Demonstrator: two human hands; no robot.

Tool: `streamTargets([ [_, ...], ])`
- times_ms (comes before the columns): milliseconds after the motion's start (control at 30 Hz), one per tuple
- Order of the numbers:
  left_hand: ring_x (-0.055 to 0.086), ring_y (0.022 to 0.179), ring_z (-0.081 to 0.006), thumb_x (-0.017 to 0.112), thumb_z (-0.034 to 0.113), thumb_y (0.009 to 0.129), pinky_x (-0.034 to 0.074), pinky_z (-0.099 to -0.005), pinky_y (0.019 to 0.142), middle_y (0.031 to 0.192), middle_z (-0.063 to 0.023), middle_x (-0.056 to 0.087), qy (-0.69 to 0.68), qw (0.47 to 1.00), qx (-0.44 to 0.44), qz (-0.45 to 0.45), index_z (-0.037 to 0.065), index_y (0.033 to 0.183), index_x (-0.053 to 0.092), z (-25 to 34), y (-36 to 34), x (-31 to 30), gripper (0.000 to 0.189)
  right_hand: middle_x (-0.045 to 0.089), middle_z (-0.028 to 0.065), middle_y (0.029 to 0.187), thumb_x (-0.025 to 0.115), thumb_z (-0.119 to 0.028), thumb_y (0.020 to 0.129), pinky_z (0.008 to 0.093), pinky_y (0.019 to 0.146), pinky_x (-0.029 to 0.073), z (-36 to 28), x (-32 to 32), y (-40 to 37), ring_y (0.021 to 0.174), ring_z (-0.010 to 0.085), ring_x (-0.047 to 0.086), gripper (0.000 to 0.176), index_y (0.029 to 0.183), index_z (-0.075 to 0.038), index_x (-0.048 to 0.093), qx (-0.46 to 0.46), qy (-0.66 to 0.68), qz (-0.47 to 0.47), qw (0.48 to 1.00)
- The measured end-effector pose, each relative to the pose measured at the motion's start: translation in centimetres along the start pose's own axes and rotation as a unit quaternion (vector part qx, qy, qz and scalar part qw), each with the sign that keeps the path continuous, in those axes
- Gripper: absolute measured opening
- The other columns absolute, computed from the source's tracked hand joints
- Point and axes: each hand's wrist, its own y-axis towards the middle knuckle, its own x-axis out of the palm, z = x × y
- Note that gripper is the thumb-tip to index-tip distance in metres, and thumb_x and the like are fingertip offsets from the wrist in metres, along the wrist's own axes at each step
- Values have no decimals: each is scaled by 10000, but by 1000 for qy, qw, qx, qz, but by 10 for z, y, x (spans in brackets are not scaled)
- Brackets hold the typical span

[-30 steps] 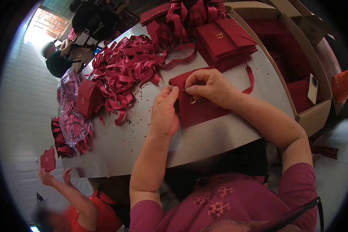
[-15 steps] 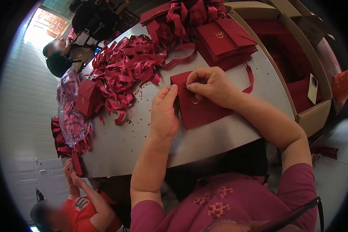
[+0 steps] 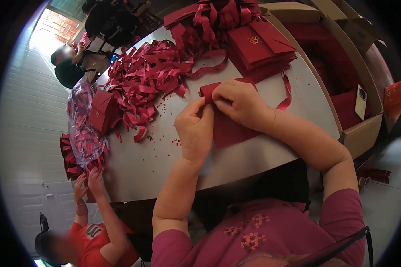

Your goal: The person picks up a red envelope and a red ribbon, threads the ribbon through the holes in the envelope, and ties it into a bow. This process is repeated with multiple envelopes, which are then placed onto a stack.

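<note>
A dark red paper gift bag (image 3: 231, 134) lies flat on the table in front of me, its upper edge bent up into a fold. My left hand (image 3: 195, 129) is closed on the fold's left end, thumb and fingertips pinching the paper. Close beside it, my right hand (image 3: 244, 104) has its fingers curled and pressed onto the same edge, covering part of the bag. Both sets of fingertips nearly meet there. A red ribbon (image 3: 286, 91) curves out on the table past my right wrist.
Red gift bags (image 3: 259, 43) are stacked behind my hands. Loose ribbons (image 3: 147, 71) heap to the left, with small red dots (image 3: 177, 142) scattered nearby. At right stands a cardboard box (image 3: 362, 131) with a phone (image 3: 360, 103) on its red contents. A co-worker (image 3: 96, 240) sits lower left.
The bag's upper edge has been bent up, and its gold logo is now covered. My left hand has shifted right, and my right hand has turned over the edge. The co-worker's hands have risen.
</note>
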Motion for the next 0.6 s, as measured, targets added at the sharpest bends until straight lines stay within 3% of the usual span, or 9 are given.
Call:
streamTargets([
  [100, 557, 718, -56, 621, 60, 886, 467, -223, 664, 814, -18, 676, -13, 1000, 1, 0, -28, 1054, 691, -1, 1, 2, 202, 587, 141, 810, 665, -9, 766, 363, 613, 487, -5, 4, -3, 732, 329, 586, 97, 829, -28, 593, -7, -77, -11, 997],
  [233, 584, 742, -71, 604, 58, 906, 484, -225, 681, 893, -41, 687, -28, 1000, -1, -6, -28, 1079, 680, -5, 0, 3, 208, 600, 138, 853, 662, -17, 781, 373, 637, 491, -7, 7, -6, 739, 327, 595, 86, 843, -23, 602, -4, -134, -32, 991],
  [267, 584, 742, -71, 604, 58, 906, 484, -225, 681, 893, -41, 687, -28, 1000, 2, -5, -28, 1079, 680, -8, 0, 1, 208, 602, 132, 850, 658, -10, 788, 360, 643, 493, -5, 6, -5, 735, 317, 598, 83, 860, -18, 616, 14, -72, -2, 997],
  [333, 612, 792, -85, 578, 31, 922, 513, -236, 712, 974, -63, 684, -287, 949, -128, -28, -27, 1114, 658, -9, 6, -5, 216, 604, 126, 848, 653, -3, 796, 348, 648, 495, -1, 2, -1, 732, 306, 602, 84, 876, -13, 630, 24, -10, 28, 999],
  [467, 629, 836, -100, 550, -7, 927, 536, -249, 735, 1002, -69, 674, -318, 933, -145, -88, -23, 1150, 629, -7, 13, -11, 236, 629, 93, 824, 650, 11, 820, 298, 681, 495, 2, -4, 0, 751, 208, 620, 112, 931, 4, 658, 94, 103, 7, 990],
  [600, 636, 818, -105, 554, -31, 909, 537, -249, 716, 959, -56, 676, -218, 962, -94, -131, -17, 1155, 623, -15, 18, -10, 256, 638, 54, 815, 656, 14, 831, 262, 675, 499, -3, -6, -2, 744, 117, 615, 104, 935, 6, 646, 211, 190, -25, 958],
])
